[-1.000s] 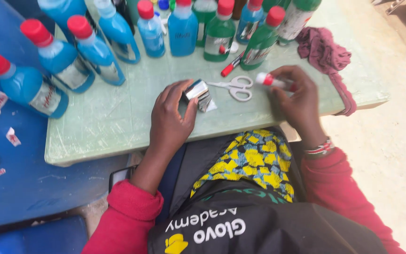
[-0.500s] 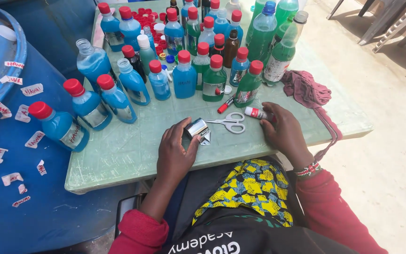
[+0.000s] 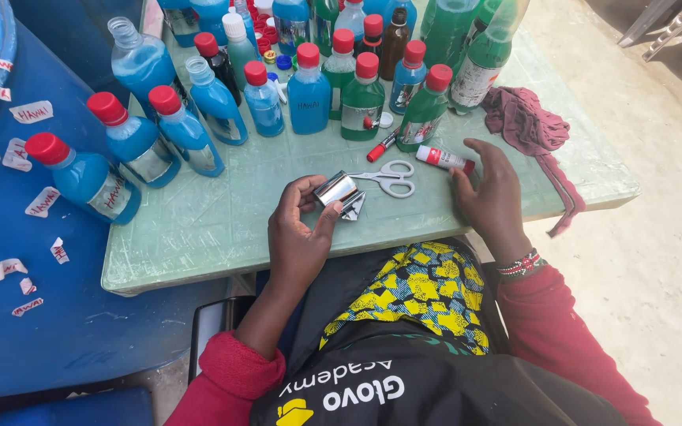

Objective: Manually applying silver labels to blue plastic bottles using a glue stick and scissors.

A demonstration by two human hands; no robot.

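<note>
Left hand [image 3: 297,237] fingers pinch shiny tape roll [image 3: 336,189] at frame centre, lifted off tabletop [image 3: 222,229] for handling; right hand [image 3: 492,193] fingers loosely spread, touching glue stick [image 3: 444,158] beside scissors [image 3: 388,178].

You've got one head-mounted view, looking steeply down from close above your lap. Pale green table [image 3: 199,237] fills frame centre, bottles [image 3: 309,95] along the top edge, sandy ground at right.
</note>
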